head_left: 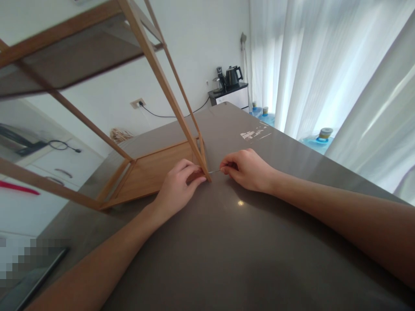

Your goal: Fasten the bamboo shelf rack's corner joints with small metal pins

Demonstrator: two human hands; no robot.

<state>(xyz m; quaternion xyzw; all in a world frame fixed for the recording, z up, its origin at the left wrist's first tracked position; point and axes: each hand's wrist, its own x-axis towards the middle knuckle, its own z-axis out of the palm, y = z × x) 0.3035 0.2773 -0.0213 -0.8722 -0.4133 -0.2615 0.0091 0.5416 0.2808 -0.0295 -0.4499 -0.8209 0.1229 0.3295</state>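
Note:
A wooden shelf rack stands on the grey table, on the left side of the head view. My left hand is closed around the lower end of its near right leg, with the thumb in front and the fingers partly behind the wood. Just right of that leg, my right hand pinches a thin metal rod. The rod reaches sideways to the foot of the leg. Fingers hide its grip end, and its exact kind cannot be made out. The rack's bottom board lies left of my left hand.
The grey table runs away to a corner, with a peeled white patch on top. Behind it, a black kettle stands on a small cabinet. Water jugs stand by the curtains. A dark flat device lies lower left.

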